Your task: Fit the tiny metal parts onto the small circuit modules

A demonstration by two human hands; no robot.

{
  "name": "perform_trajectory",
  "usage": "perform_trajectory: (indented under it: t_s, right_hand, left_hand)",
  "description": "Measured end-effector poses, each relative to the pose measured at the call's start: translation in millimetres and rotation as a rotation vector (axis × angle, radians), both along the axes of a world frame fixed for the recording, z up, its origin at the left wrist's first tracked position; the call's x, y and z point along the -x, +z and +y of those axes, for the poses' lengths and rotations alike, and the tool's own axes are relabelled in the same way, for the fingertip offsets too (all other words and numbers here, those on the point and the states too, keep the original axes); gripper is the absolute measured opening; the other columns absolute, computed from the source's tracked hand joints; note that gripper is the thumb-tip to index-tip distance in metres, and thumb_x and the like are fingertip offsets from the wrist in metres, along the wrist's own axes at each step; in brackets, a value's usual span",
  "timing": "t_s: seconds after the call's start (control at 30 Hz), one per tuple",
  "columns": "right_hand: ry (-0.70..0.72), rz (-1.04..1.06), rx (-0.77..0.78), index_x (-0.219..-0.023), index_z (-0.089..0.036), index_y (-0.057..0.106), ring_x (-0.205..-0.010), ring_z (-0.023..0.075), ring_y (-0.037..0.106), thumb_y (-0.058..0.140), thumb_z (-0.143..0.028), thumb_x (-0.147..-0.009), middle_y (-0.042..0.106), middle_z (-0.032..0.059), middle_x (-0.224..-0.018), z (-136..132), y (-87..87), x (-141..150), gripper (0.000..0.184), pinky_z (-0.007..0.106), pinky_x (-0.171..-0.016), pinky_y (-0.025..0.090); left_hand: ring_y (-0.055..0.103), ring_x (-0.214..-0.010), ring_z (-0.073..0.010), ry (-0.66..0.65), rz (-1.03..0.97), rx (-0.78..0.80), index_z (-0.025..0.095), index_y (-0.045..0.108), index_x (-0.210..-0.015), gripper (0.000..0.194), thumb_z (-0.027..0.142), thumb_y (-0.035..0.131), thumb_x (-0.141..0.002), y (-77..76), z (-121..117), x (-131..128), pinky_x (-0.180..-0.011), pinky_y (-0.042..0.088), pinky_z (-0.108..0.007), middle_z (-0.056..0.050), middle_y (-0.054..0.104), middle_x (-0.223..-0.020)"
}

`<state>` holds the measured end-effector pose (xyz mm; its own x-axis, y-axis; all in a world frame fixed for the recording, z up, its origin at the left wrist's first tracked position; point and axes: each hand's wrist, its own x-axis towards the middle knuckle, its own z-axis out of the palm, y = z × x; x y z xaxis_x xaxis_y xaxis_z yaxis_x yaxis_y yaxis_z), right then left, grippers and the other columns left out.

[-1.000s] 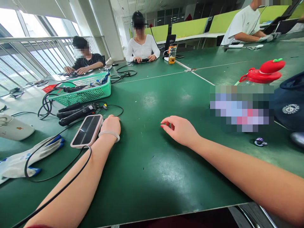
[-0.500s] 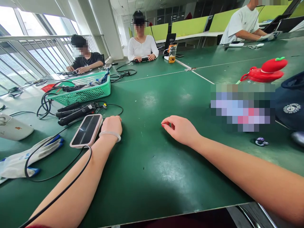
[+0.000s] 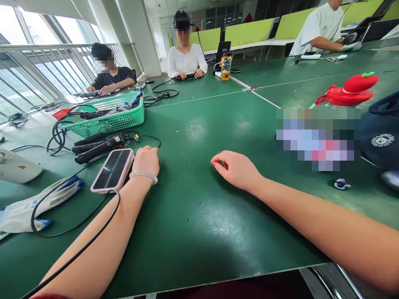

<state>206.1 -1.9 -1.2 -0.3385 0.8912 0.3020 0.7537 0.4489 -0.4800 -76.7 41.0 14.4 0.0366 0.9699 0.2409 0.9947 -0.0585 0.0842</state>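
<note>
Resting on the green table [image 3: 187,166], my left hand [image 3: 146,160] is curled into a loose fist, knuckles up, a pale bangle [image 3: 144,176] round the wrist. Its fingertips are hidden beneath it, and no object shows in it. Right beside it lies a phone in a pink case [image 3: 112,170], dark screen up. My right hand [image 3: 235,168] lies on its side on the tabletop, fingers curled and thumb tip close to the index tip, with nothing visible between them. A black cable [image 3: 90,241] runs over my left forearm.
Left stand a green basket [image 3: 112,118] of cables and gloves, black handheld devices [image 3: 101,147], a white-and-blue glove [image 3: 37,203] and a white mug [image 3: 18,168]. Right are a red-lidded bottle [image 3: 349,96], a dark bag [image 3: 378,133] and a small shiny object [image 3: 341,184]. Three people sit beyond.
My hands keep their places and shapes. The view has shifted very slightly. At the far right, the co-worker's gloved hands have moved a little.
</note>
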Motion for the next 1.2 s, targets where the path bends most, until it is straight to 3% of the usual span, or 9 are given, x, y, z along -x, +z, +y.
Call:
perform_trajectory:
  t_s: [0.2, 0.37, 0.47, 0.6, 0.73, 0.8, 1.0, 1.13, 1.2]
  right_hand:
    - [0.008, -0.001, 0.013, -0.084, -0.021, 0.066, -0.069, 0.0132, 0.056, 0.049, -0.025, -0.088, 0.066, 0.001, -0.082, -2, -0.3, 0, 0.018, 0.027, -0.062, 0.04]
    - [0.021, -0.006, 0.029, -0.084, -0.021, 0.066, -0.071, 0.0136, 0.057, 0.049, -0.024, -0.088, 0.066, 0.0014, -0.083, -1, -1.0, 1, 0.018, 0.027, -0.063, 0.041]
    - [0.042, -0.011, 0.034, -0.084, -0.021, 0.067, -0.072, 0.0138, 0.058, 0.049, -0.025, -0.088, 0.067, 0.0016, -0.084, -1, -2.1, 2, 0.018, 0.027, -0.064, 0.042]
    - [0.068, -0.031, 0.033, -0.086, -0.021, 0.067, -0.071, 0.0137, 0.058, 0.05, -0.025, -0.088, 0.067, 0.0016, -0.085, -1, -4.0, 3, 0.018, 0.027, -0.065, 0.042]
    - [0.112, -0.051, 0.013, -0.09, -0.02, 0.068, -0.078, 0.016, 0.06, 0.052, -0.024, -0.087, 0.068, 0.0034, -0.089, 0, -6.6, 5, 0.017, 0.03, -0.071, 0.046]
    - [0.129, -0.053, -0.033, -0.091, -0.019, 0.069, -0.087, 0.0191, 0.06, 0.055, -0.023, -0.086, 0.068, 0.0053, -0.094, 2, -8.9, 4, 0.015, 0.034, -0.08, 0.047]
    - [0.121, -0.061, -0.05, -0.098, -0.018, 0.069, -0.1, 0.0228, 0.057, 0.053, -0.021, -0.088, 0.068, 0.0069, -0.108, 7, -16.6, 1, 0.019, 0.042, -0.093, 0.045]
    - [0.115, -0.068, -0.004, -0.104, -0.019, 0.068, -0.105, 0.0238, 0.056, 0.051, -0.019, -0.089, 0.067, 0.0068, -0.112, 7, -17.2, 0, 0.023, 0.044, -0.096, 0.045]
    - [0.111, -0.073, 0.013, -0.106, -0.018, 0.068, -0.107, 0.0237, 0.056, 0.051, -0.019, -0.089, 0.067, 0.0067, -0.113, 7, -16.3, 0, 0.024, 0.043, -0.097, 0.044]
  left_hand:
    - [0.055, -0.103, -0.0301, 0.029, -0.044, -0.096, 0.015, 0.063, -0.101, 0.029, 0.018, 0.039, -0.086, -12.6, 8, -1, -0.095, 0.041, -0.043, -0.015, 0.064, -0.103]
    - [0.049, -0.119, -0.0273, 0.141, -0.333, -0.001, 0.017, 0.058, -0.092, 0.023, 0.016, 0.036, -0.086, -25.7, 12, -3, -0.103, 0.037, -0.044, -0.016, 0.06, -0.11]
    - [0.042, -0.129, -0.0264, 0.131, -0.365, 0.043, 0.018, 0.058, -0.089, 0.023, 0.018, 0.035, -0.087, -32.4, 11, -8, -0.108, 0.033, -0.047, -0.015, 0.058, -0.12]
    - [0.04, -0.133, -0.0252, -0.024, -0.421, 0.148, 0.02, 0.057, -0.088, 0.019, 0.019, 0.038, -0.088, -29.8, -3, -28, -0.113, 0.025, -0.049, -0.011, 0.057, -0.128]
    - [0.048, -0.128, -0.0194, -0.378, -0.655, 0.276, 0.02, 0.053, -0.09, 0.017, 0.021, 0.036, -0.09, -17.3, -27, -57, -0.108, 0.035, -0.042, -0.011, 0.051, -0.139]
    - [0.049, -0.128, -0.019, -0.414, -0.711, 0.265, 0.02, 0.052, -0.089, 0.017, 0.023, 0.035, -0.091, -13.2, -35, -67, -0.107, 0.036, -0.041, -0.012, 0.053, -0.137]
    - [0.031, -0.14, -0.0235, -0.135, -0.427, 0.057, 0.02, 0.053, -0.092, 0.019, 0.017, 0.034, -0.091, -19.8, -28, -54, -0.113, 0.026, -0.051, -0.013, 0.054, -0.133]
    - [0.019, -0.144, -0.0322, 0.105, -0.266, 0.135, 0.016, 0.054, -0.099, 0.02, 0.018, 0.036, -0.09, -26.4, -11, -33, -0.111, 0.024, -0.056, -0.02, 0.037, -0.146]
    - [0.019, -0.143, -0.0332, 0.158, -0.244, 0.198, 0.015, 0.053, -0.103, 0.022, 0.019, 0.036, -0.09, -26.9, -6, -28, -0.11, 0.026, -0.054, -0.023, 0.034, -0.148]
